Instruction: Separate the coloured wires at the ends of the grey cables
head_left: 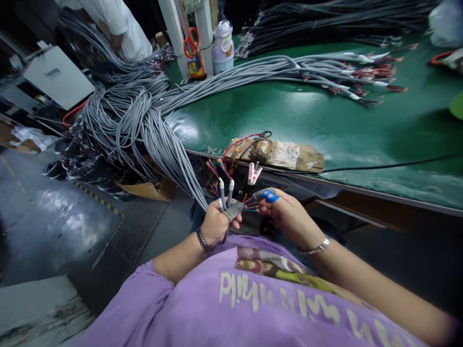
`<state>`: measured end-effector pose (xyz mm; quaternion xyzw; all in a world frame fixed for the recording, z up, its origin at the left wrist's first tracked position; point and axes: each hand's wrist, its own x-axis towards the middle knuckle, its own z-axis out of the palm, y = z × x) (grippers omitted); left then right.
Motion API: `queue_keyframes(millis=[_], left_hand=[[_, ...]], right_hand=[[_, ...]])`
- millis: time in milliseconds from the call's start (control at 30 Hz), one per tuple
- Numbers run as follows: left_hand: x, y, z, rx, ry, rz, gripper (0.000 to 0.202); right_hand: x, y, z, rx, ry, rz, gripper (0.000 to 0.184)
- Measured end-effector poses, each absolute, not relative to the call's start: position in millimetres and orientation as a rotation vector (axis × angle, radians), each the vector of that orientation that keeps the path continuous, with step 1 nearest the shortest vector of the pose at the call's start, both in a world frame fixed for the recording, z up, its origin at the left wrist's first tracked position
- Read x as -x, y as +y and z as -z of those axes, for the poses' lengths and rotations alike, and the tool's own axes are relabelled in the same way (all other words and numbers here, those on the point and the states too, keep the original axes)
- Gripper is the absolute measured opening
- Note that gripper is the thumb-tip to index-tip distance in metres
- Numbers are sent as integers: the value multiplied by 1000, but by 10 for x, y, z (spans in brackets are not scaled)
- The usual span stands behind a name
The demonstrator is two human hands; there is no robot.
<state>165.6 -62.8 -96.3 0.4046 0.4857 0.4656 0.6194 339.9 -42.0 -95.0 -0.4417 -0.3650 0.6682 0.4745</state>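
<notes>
My left hand point(215, 221) is closed around several grey cables point(223, 190), with a grey cover on its thumb. White-wrapped cable ends with fanned-out coloured wires stick up above this fist. More thin coloured wires point(250, 206) spread from beside the left thumb towards my right hand point(285, 209). The right fingers are curled together close to those wire tips, with a grey cover on one digit and a blue ring-like piece point(270, 196) on it. Whether a wire is pinched there is hidden. The held cables run back to a large grey cable bundle point(144, 115).
On the green bench point(314, 115) lies a taped cardboard strip point(289, 155), with a pink clip point(254, 173) at the edge. Grey cables point(289, 67) stretch across the bench. Scissors point(191, 42), a bottle point(223, 46) and black cables point(336, 24) are farther back. Another person point(121, 29) stands at upper left.
</notes>
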Motion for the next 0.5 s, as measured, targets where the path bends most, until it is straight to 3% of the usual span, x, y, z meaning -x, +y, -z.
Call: queue_keyframes(millis=[267, 500], left_hand=[[-1664, -465, 784, -846, 1016, -959, 43], [-1809, -323, 676, -840, 1008, -997, 45]], right_hand=[[-3363, -64, 927, 1034, -794, -1885, 48], [-3252, 79, 882, 1115, -1112, -1292, 56]])
